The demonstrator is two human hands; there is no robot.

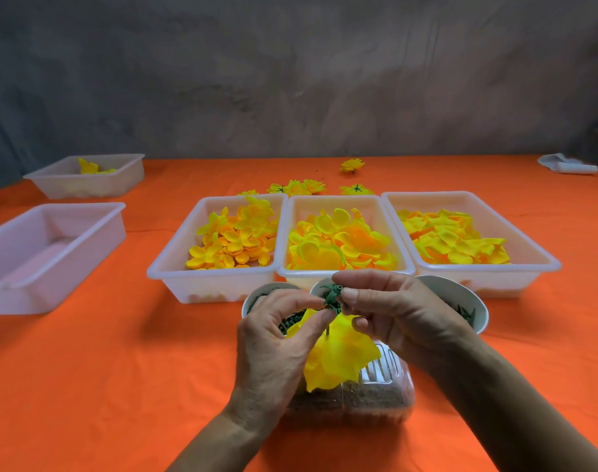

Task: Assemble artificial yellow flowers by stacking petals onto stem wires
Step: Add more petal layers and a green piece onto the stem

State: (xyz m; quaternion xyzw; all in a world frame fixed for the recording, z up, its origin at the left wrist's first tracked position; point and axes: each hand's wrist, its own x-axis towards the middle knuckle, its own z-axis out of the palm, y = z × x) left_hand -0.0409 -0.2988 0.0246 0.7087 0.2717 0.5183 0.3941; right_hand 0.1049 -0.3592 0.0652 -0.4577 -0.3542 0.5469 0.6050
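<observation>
- Petals (341, 356) of yellow fabric are stacked on a thin stem wire (328, 330), held between the two hands, above a clear plastic box (375, 393) of brownish small parts.
- Head view: the left hand (277, 342) pinches the wire near its top with thumb and forefinger; the other fingers are curled beside the petals.
- The right hand (392, 311) pinches a small green calyx piece (331, 294) with thumb and forefinger, just above the fingertips of the left hand.
- The petals look very light, soft and floppy; they seem easy to crease, so a hold on the wire is probably better than a hold on the fabric.
- The wire is thin and looks stiff, maybe a little slippery; a firm pinch close to the top should keep it steady.
- The calyx piece seems to be moulded plastic with pointed lobes, small and easy to drop.
- Just beyond the hands stand three round cups (461, 301) with dark green parts.
- Further beyond the hands are three white plastic trays (175, 267), side by side, with cupped, round and flatter yellow petals.
- Far to the left of the left hand are two more trays (96, 226); one has a few yellow pieces.
- Finished flowers (301, 187) lie on the orange cloth (120, 369) behind the trays.
</observation>
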